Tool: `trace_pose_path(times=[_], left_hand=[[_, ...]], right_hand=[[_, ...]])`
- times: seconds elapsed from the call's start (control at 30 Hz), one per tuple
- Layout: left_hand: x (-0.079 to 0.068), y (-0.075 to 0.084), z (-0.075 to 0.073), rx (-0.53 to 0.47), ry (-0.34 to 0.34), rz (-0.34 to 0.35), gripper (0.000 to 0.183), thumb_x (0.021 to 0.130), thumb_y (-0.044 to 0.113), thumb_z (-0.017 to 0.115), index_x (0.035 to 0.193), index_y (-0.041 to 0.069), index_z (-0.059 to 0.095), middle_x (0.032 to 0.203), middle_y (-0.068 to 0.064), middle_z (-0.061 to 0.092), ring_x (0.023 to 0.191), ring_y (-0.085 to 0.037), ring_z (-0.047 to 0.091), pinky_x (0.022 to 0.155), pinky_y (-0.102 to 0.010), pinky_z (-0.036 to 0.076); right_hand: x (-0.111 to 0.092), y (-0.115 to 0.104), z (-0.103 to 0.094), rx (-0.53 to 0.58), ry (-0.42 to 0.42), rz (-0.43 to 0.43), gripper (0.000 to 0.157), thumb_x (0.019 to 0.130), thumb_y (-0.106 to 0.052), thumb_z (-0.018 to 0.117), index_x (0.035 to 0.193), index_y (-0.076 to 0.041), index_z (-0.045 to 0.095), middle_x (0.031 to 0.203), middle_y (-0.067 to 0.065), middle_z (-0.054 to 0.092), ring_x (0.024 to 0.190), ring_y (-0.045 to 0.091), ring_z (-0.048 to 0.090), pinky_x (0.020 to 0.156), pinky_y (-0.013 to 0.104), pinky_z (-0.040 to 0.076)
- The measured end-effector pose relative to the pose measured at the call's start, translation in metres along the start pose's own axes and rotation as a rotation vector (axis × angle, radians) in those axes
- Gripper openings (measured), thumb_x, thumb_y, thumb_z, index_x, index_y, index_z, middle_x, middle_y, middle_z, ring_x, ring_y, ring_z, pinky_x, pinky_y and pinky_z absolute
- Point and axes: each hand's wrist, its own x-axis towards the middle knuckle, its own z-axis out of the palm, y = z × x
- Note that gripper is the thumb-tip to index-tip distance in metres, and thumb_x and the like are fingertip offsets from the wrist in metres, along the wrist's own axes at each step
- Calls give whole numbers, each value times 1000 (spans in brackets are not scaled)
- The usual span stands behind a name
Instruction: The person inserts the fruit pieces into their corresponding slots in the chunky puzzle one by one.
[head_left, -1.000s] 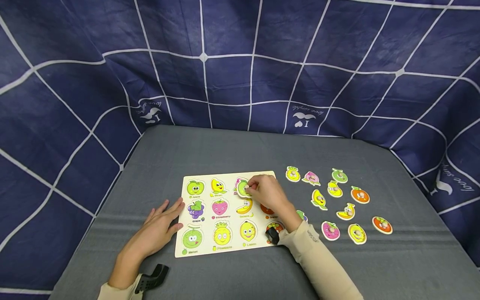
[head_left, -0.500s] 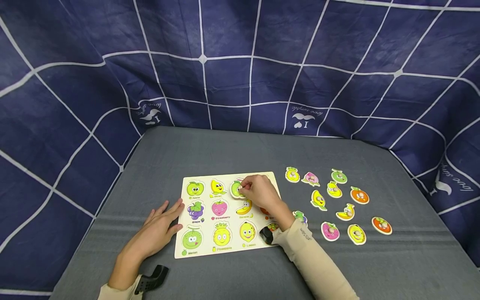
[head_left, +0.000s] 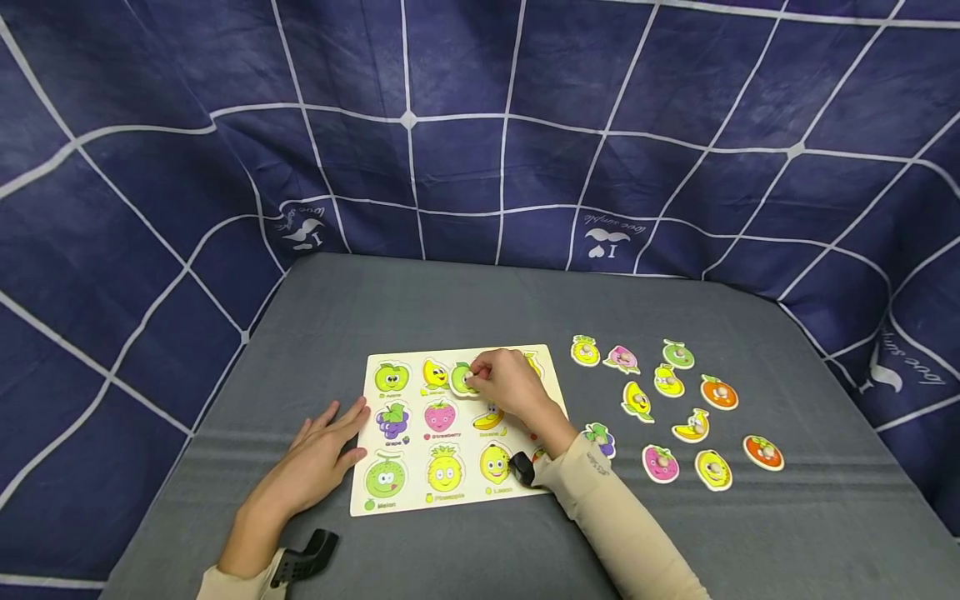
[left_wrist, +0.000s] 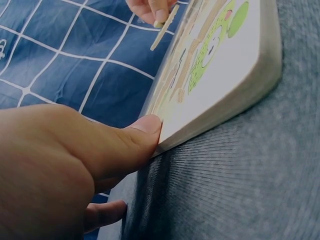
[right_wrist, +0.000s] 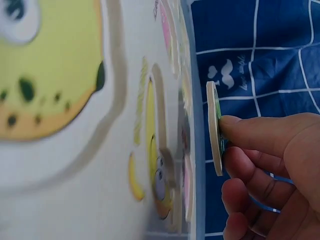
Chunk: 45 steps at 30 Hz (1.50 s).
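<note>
My right hand (head_left: pixel 506 383) pinches a green apple puzzle piece (head_left: pixel 461 379) by its knob. The piece is held above the fruit puzzle board (head_left: pixel 408 483), over the top row, between the mango-like picture and the slot to its right. In the right wrist view the piece (right_wrist: pixel 214 127) is on edge, apart from the board, in the thumb and fingertips. My left hand (head_left: pixel 311 458) rests at the board's left edge with fingers spread. Its thumb (left_wrist: pixel 145 125) touches the board's corner edge in the left wrist view. The right hand hides part of the board's right side.
Several loose knobbed fruit pieces lie to the right of the board, among them grapes (head_left: pixel 600 439), a pineapple (head_left: pixel 585 350), a banana (head_left: pixel 692 425) and an orange (head_left: pixel 719 392). Grey cloth (head_left: pixel 450 558) covers the table. A blue gridded curtain (head_left: pixel 465 158) hangs behind it.
My right hand has carried the green apple piece leftward along the board's top row. The grapes piece by the right wrist has come into fuller view. My left hand stays in place.
</note>
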Motion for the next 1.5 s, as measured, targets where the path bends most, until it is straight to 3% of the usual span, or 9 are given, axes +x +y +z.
trace_pose_path(times=[1.5], left_hand=[[0, -2, 0, 13, 14, 24, 57, 92, 11, 68, 144, -1, 49, 152, -16, 41, 136, -54, 31, 100, -76, 23]], right_hand=[[25, -33, 22, -38, -46, -59, 8, 84, -17, 80, 82, -12, 75, 65, -9, 59, 61, 5, 52, 54, 20, 40]])
